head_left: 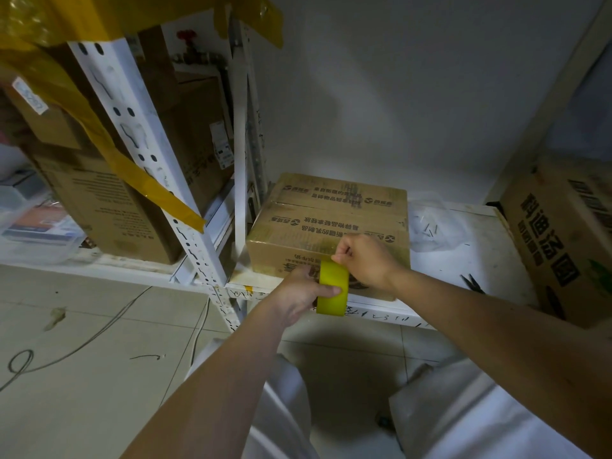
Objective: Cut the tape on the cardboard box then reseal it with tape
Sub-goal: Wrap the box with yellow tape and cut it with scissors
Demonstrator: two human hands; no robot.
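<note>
A brown cardboard box point(331, 210) with printed characters lies flat on a low white shelf point(463, 260), its top flaps meeting at a middle seam. In front of the box's near face, my left hand point(298, 298) grips a yellow tape roll point(332, 288) held on edge. My right hand point(364, 260) is just above the roll, fingers pinched at the tape's loose end against the box's front top edge. Dark scissors point(472, 283) lie on the shelf to the right of the box.
A large printed carton point(563, 240) stands at the right end of the shelf. White slotted rack posts point(185, 226) and stacked boxes point(109, 207) with yellow tape fill the left. A clear plastic bag with screws point(430, 226) lies behind the box. Cables trail on the tiled floor point(82, 342).
</note>
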